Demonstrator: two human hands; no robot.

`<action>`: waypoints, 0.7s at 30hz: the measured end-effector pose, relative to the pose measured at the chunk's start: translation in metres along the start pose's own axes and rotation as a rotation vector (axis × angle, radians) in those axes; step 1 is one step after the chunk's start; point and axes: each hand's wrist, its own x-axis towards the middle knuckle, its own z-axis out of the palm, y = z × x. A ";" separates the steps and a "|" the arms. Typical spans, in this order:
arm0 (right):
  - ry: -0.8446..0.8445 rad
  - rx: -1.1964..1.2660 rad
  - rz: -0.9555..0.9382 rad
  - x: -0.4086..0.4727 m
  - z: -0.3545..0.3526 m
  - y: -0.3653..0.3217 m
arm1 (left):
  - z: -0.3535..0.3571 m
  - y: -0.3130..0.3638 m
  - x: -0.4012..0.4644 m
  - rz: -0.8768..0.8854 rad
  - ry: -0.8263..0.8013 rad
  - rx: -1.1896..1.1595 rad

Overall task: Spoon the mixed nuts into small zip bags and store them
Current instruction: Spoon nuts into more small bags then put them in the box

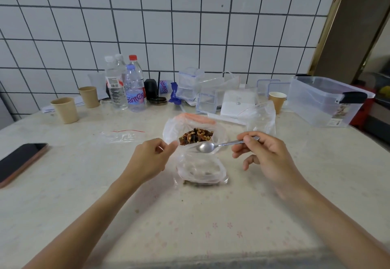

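— Spoon (219,144) first: who has it, and how?
— Right hand (266,154), thumb and fingers pinching the handle end; the bowl sticks out left of those fingertips, empty, over the mouth of the small zip bag (201,168)

— And the other hand?
— Left hand (150,159) has its fingers curled, pinching the plastic edge at that mouth; whether that edge belongs to the small bag or the big one, I cannot tell

— Nuts?
— Mixed nuts (196,135) sit heaped in the large bag (175,128) just beyond both sets of fingertips; a few dark bits lie at the small bag's bottom, nearer the wrists; a flat spare zip bag (122,135) lies left of the left fingers, a phone (20,162) further left
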 end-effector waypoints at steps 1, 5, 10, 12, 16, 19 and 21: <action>0.019 0.017 0.022 0.006 0.002 -0.001 | 0.001 -0.004 0.008 -0.046 0.026 0.072; 0.115 0.036 0.050 0.032 0.016 -0.004 | 0.011 -0.004 0.035 -0.183 0.022 0.128; 0.137 -0.050 0.084 0.054 0.043 0.013 | 0.031 0.003 0.042 -0.124 0.075 0.074; 0.121 -0.071 0.159 0.060 0.051 0.023 | 0.036 0.001 0.040 -0.078 0.078 0.033; 0.114 -0.142 0.262 0.064 0.060 0.039 | 0.034 -0.004 0.038 -0.028 0.060 -0.075; 0.169 -0.144 0.289 0.068 0.064 0.044 | 0.033 -0.005 0.039 -0.005 0.048 -0.114; 0.202 -0.120 0.310 0.072 0.069 0.045 | 0.034 -0.004 0.040 0.004 0.036 -0.129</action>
